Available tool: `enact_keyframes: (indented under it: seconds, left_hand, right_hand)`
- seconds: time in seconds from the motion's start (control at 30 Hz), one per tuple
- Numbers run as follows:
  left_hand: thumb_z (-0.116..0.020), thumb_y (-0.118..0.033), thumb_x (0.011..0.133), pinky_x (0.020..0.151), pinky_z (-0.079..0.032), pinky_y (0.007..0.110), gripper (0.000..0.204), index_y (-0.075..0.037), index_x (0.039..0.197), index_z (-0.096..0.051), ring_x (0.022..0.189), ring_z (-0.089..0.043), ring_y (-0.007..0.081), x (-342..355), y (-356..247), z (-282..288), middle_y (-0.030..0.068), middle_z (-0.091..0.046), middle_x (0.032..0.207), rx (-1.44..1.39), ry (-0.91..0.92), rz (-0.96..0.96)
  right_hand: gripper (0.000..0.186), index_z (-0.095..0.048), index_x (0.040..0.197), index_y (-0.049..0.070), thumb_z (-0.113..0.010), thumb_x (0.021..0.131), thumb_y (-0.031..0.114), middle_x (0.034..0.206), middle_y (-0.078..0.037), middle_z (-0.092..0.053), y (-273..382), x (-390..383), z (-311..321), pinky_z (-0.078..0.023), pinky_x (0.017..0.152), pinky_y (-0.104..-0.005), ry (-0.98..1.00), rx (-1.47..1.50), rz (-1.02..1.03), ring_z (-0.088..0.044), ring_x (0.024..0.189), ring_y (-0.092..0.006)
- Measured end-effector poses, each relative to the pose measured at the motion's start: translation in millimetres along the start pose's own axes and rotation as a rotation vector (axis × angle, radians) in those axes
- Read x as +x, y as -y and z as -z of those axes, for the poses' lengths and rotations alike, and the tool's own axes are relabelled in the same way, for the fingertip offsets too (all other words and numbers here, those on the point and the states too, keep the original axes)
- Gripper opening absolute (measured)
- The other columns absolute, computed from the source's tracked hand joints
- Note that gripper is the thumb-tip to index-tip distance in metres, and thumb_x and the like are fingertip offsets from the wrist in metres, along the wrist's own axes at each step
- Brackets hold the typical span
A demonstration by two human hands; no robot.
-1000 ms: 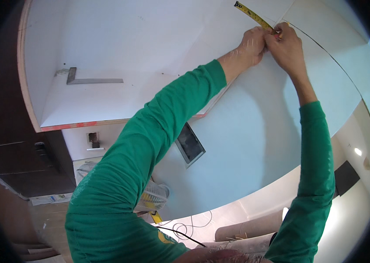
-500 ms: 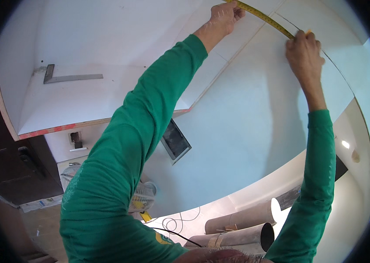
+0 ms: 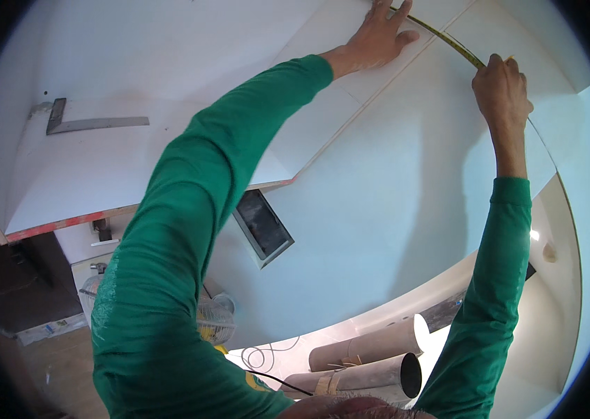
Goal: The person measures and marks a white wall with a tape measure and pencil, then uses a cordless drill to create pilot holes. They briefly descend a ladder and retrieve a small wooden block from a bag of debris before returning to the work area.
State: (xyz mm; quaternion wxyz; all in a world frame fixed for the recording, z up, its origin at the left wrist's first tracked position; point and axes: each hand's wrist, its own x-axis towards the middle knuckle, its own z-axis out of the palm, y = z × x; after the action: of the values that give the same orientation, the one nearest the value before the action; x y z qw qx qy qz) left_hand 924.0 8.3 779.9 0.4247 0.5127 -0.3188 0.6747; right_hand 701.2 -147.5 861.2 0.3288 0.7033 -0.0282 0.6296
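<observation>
Down near, cardboard tubes and a small fan on the floor, cable loops beside them. Mid scene, a dark recessed panel in the pale wall below the white board's red-edged rim. Left on the board surface, a metal try square lies flat, well apart from both hands. Far up, left hand is open, fingers spread, palm pressing the yellow tape measure flat against the board. Right hand is closed, pinching the tape further right, with what looks like a pencil tip poking out above the fingers. Tape runs taut between the hands along the far edge. Step looks like measuring, tape stretched and held. Next move likely calls for keeping the left end pinned steady while marking at the right hand.
</observation>
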Motion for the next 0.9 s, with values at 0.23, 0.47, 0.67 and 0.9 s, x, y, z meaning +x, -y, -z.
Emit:
enact_keyframes:
  seconds: [0.23,0.47,0.67,0.9]
  left_hand:
    - [-0.043,-0.053,0.116,0.133,-0.020,0.066,0.080,-0.007,0.175,-0.018,0.164,-0.011,0.0564,-4,7,26,0.0340,-0.011,0.178,0.240,0.310,-0.159]
    - [-0.039,-0.061,0.115,0.132,-0.020,0.067,0.084,-0.006,0.175,-0.018,0.162,-0.017,0.0571,-19,-5,33,0.0332,-0.012,0.178,0.088,0.387,0.011]
    - [-0.036,-0.069,0.112,0.128,-0.030,0.065,0.084,-0.010,0.170,-0.034,0.159,-0.031,0.0497,-21,34,4,0.0256,-0.031,0.174,0.239,0.163,-0.114]
    - [-0.023,-0.086,0.104,0.135,-0.012,0.065,0.098,-0.020,0.177,-0.018,0.167,-0.011,0.0491,-1,25,23,0.0169,-0.012,0.183,0.253,0.424,0.013]
  right_hand:
    - [0.034,-0.077,0.121,0.008,-0.059,0.095,0.020,0.122,-0.018,-0.075,-3,10,2,-0.060,0.093,-0.0651,0.187,0.035,-0.024,-0.072,0.119,-0.0418]
    - [0.034,-0.076,0.121,0.008,-0.059,0.095,0.020,0.124,-0.016,-0.073,12,10,0,-0.060,0.093,-0.0659,0.209,0.006,-0.029,-0.071,0.119,-0.0406]
    - [0.031,-0.075,0.122,0.009,-0.059,0.101,0.025,0.130,-0.014,-0.070,28,6,3,-0.058,0.093,-0.0688,0.131,0.011,-0.082,-0.068,0.125,-0.0388]
    - [0.031,-0.074,0.126,0.011,-0.057,0.105,0.027,0.129,-0.013,-0.069,35,-9,-7,-0.058,0.093,-0.0688,0.048,-0.021,-0.136,-0.066,0.128,-0.0355]
